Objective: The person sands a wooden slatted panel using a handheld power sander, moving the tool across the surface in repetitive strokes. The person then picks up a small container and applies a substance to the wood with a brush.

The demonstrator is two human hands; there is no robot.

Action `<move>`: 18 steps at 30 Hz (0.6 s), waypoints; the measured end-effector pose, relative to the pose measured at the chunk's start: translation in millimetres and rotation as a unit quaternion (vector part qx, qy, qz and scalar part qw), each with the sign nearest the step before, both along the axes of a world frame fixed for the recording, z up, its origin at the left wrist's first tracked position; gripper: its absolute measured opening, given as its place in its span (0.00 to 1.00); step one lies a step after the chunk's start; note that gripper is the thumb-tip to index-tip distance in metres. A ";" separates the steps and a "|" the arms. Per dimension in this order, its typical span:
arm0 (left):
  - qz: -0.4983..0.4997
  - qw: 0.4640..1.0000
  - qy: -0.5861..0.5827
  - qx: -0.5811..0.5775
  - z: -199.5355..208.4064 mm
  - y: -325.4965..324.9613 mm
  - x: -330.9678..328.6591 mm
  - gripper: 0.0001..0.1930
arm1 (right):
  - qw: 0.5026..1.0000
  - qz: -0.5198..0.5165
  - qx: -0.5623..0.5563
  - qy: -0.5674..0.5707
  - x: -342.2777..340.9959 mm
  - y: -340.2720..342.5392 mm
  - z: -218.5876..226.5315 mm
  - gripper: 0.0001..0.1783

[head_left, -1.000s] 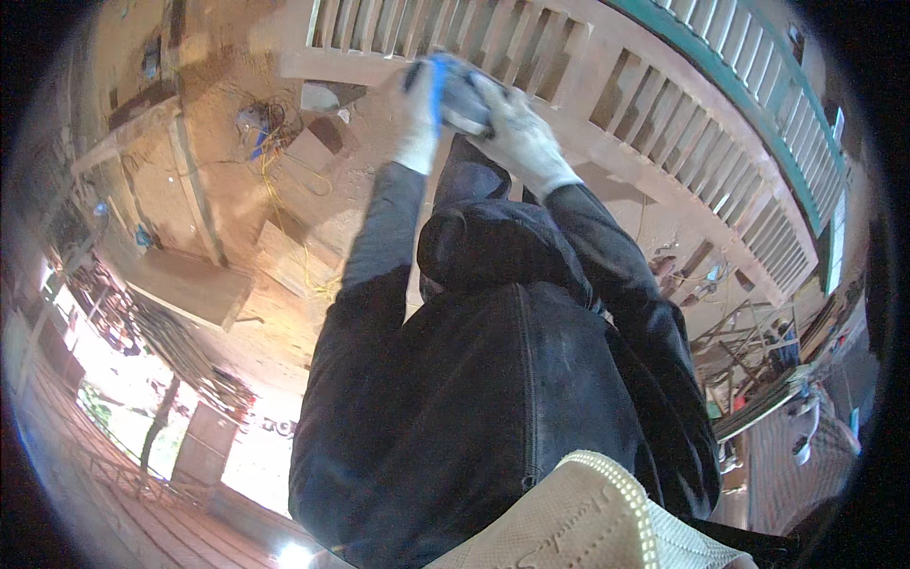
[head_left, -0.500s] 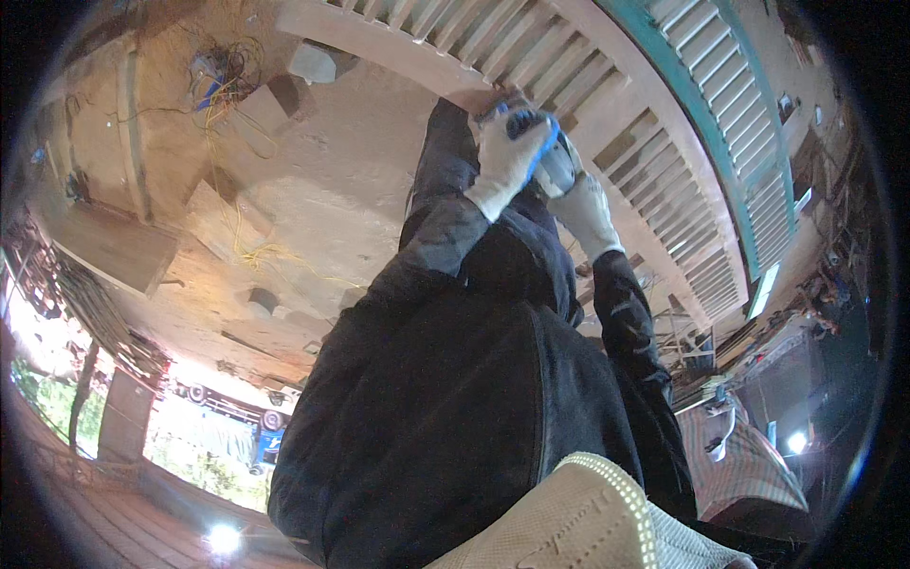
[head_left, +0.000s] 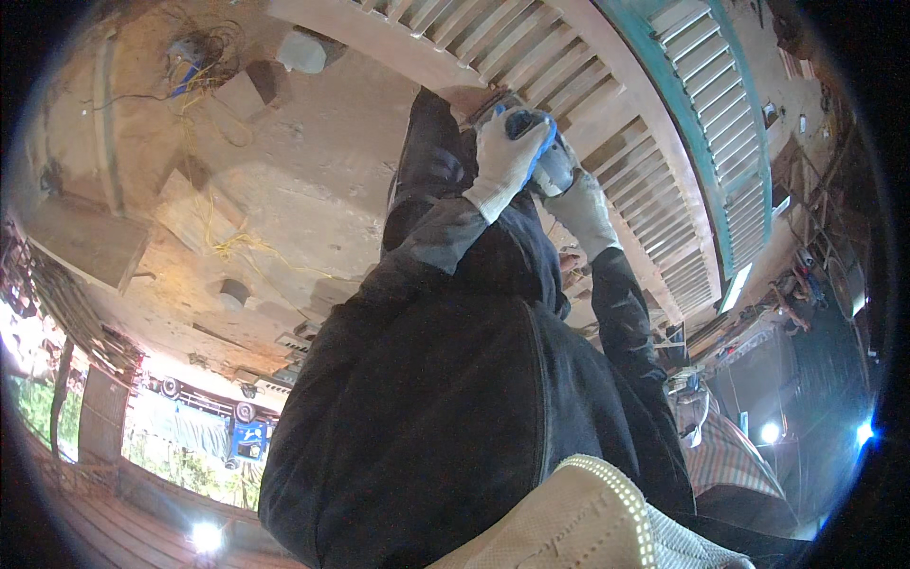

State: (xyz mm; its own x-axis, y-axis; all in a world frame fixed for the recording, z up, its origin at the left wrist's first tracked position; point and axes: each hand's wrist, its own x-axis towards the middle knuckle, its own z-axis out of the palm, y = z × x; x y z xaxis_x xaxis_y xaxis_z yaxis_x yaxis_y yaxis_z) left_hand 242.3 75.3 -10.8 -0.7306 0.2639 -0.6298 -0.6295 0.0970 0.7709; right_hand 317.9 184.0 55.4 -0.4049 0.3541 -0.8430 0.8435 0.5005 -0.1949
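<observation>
Evidently left grip (head_left: pixel 504 155) and right grip (head_left: pixel 583 212) close round grey tool (head_left: pixel 554 174); I'd hold it flat against slatted panel (head_left: pixel 599 119).

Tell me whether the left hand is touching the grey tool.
Touching. The head view shows the gloved left hand wrapped over the grey tool, with no gap between glove and tool.
</observation>
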 end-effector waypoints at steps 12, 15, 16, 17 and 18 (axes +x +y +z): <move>-0.041 0.999 -0.020 -0.012 1.6 2.7 -6.2 0.15 | 0.999 -0.011 -0.010 0.043 3.5 -1.1 1.1 0.34; -0.022 0.999 -0.042 0.002 8.8 0.9 -0.8 0.07 | 0.997 -0.002 -0.005 0.081 28.5 -2.7 -15.8 0.29; -0.062 0.997 -0.030 -0.028 21.8 2.6 -13.2 0.07 | 0.999 -0.007 -0.001 0.050 21.0 -2.0 -11.8 0.29; -0.103 0.993 -0.018 -0.058 37.6 0.6 -28.4 0.07 | 1.000 -0.013 0.001 0.019 5.5 -2.4 -5.0 0.30; -0.109 0.993 0.004 -0.048 24.7 0.9 -26.6 0.08 | 1.000 -0.018 0.004 -0.012 -0.9 -4.8 -0.5 0.30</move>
State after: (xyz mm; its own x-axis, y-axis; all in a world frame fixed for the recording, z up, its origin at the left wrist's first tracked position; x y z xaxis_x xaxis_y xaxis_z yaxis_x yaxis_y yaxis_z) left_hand 215.7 76.2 13.8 -0.6676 0.3557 -0.6540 -0.5795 0.3033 0.7565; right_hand 317.0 179.2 54.9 -0.3715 0.3744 -0.8496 0.8654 0.4711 -0.1709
